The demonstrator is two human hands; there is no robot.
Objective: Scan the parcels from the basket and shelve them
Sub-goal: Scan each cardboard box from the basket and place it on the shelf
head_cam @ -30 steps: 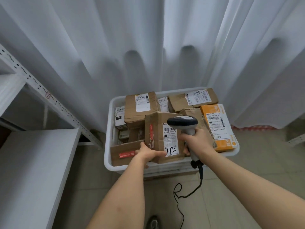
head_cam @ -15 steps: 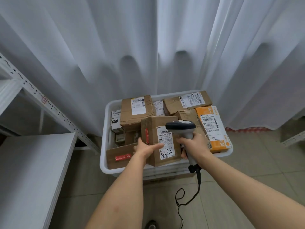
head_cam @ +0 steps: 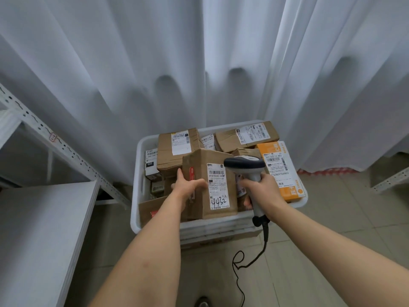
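The cardboard parcel (head_cam: 212,185) has come up higher out of the white basket (head_cam: 141,151) than a moment ago, label with handwritten 4432 now tipped toward the camera. Left hand (head_cam: 184,187) grips its left edge, thumb across the front face, fingers wrapped round the side. Right hand (head_cam: 263,191) is curled tight round the scanner (head_cam: 245,167) handle, the scanner head just right of the label's barcode, close beside the parcel
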